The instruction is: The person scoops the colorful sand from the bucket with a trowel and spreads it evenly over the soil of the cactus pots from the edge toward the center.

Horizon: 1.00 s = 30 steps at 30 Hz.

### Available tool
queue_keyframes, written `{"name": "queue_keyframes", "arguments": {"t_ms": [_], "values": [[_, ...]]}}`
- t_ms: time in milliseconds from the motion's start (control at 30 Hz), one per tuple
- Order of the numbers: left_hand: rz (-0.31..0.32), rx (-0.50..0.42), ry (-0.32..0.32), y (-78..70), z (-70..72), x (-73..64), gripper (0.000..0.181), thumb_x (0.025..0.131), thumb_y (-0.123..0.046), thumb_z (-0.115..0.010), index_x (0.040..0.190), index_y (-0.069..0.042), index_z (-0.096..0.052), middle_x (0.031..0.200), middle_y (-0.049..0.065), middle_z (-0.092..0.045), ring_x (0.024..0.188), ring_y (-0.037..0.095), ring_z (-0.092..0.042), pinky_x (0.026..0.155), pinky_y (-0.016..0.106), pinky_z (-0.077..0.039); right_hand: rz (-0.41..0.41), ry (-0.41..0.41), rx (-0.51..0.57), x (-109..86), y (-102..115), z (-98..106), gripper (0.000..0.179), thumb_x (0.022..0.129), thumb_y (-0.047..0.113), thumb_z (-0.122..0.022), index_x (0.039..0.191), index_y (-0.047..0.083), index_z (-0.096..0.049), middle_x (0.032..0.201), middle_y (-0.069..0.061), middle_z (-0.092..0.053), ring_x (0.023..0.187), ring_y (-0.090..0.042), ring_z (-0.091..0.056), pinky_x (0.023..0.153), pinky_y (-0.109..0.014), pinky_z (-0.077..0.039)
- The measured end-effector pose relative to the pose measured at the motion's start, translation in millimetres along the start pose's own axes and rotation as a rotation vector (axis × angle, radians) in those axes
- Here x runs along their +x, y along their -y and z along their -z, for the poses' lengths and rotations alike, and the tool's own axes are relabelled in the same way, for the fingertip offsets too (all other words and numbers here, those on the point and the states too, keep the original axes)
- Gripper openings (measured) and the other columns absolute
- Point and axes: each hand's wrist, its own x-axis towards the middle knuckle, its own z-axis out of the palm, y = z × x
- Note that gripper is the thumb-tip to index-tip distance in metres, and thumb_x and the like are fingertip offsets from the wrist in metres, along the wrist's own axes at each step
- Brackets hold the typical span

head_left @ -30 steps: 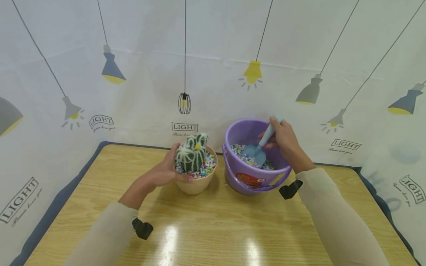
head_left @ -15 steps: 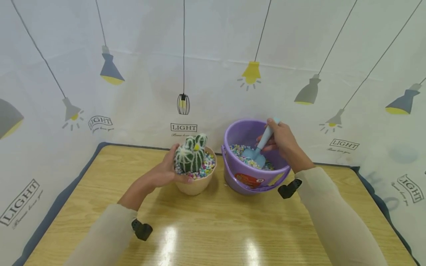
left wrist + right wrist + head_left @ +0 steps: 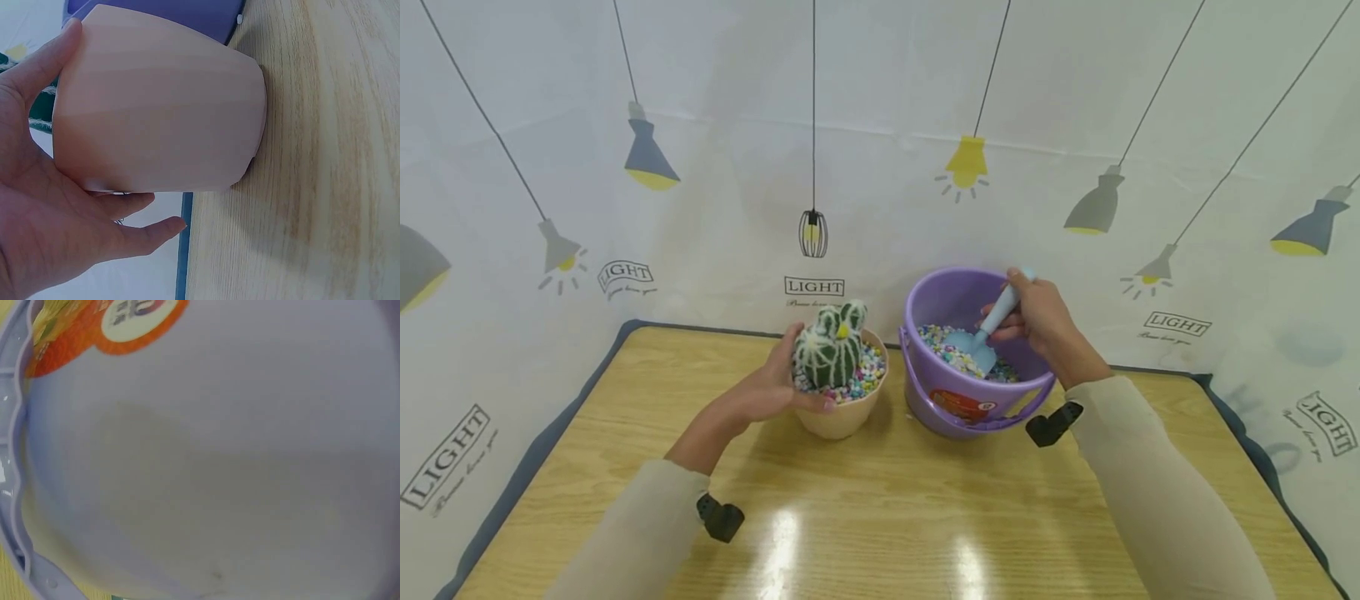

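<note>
My left hand [image 3: 771, 385] holds a cream flowerpot [image 3: 838, 418] at its rim, the thumb in front and the fingers round the far side. In the left wrist view the pot [image 3: 162, 106] stands upright on the table. A green and white cactus [image 3: 829, 357] with a small yellow spot sits in colourful pebbles [image 3: 870, 373] inside it. To the right is a purple bucket [image 3: 951, 418] partly filled with pastel pebbles [image 3: 936, 340]. Over its rim, my right hand [image 3: 1041, 315] grips the handle of a light blue hand shovel [image 3: 1000, 310], its blade down among the pebbles.
The bucket's handle [image 3: 1007, 423] hangs down across its front, and in the right wrist view the bucket wall [image 3: 219, 456] fills most of the picture. Behind the wooden table [image 3: 880, 508] hangs a white cloth [image 3: 715, 208] printed with lamps.
The shovel has shifted slightly within the bucket, and some pebbles now lie on its blade. My left hand and the flowerpot have stayed in place.
</note>
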Motion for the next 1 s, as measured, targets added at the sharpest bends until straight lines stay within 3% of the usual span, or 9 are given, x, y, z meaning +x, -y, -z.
{"name": "queue_keyframes", "arguments": {"t_ms": [233, 533, 800, 1000], "values": [[0.013, -0.002, -0.007, -0.1, 0.7, 0.4, 0.115, 0.071, -0.021, -0.085, 0.153, -0.019, -0.005, 0.149, 0.019, -0.027, 0.138, 0.04, -0.029, 0.115, 0.061, -0.015, 0.005, 0.038, 0.101, 0.9, 0.4, 1.2, 0.039, 0.106, 0.035, -0.034, 0.098, -0.002, -0.043, 0.069, -0.01, -0.071, 0.064, -0.025, -0.072, 0.055, -0.035, -0.059], [0.006, -0.005, -0.004, 0.7, 0.1, 0.3, 0.111, 0.072, -0.019, -0.084, 0.152, -0.019, -0.007, 0.147, 0.019, -0.028, 0.138, 0.04, -0.03, 0.115, 0.061, -0.017, -0.015, 0.012, 0.15, 2.2, -0.3, 4.4, 0.036, 0.106, 0.034, -0.032, 0.1, 0.0, -0.041, 0.071, -0.012, -0.072, 0.065, -0.025, -0.072, 0.058, -0.037, -0.06], [-0.047, -0.042, 0.048, -0.4, 4.5, 4.3, 0.11, 0.073, -0.015, -0.083, 0.153, -0.021, -0.007, 0.147, 0.017, -0.031, 0.139, 0.039, -0.029, 0.116, 0.061, -0.014, -0.026, -0.016, 0.233, 3.9, 1.8, 7.7, 0.044, 0.106, 0.033, -0.031, 0.132, -0.002, -0.026, 0.074, -0.014, -0.072, 0.066, -0.028, -0.072, 0.059, -0.039, -0.06], [-0.04, -0.052, 0.069, 2.4, 6.9, 4.7, 0.112, 0.073, -0.017, -0.084, 0.153, -0.024, -0.006, 0.148, 0.016, -0.031, 0.14, 0.039, -0.028, 0.115, 0.062, -0.013, -0.042, -0.033, 0.293, 2.1, 2.9, 6.5, 0.035, 0.106, 0.032, -0.034, 0.124, 0.003, -0.032, 0.076, -0.015, -0.072, 0.068, -0.028, -0.073, 0.061, -0.039, -0.06]]}}
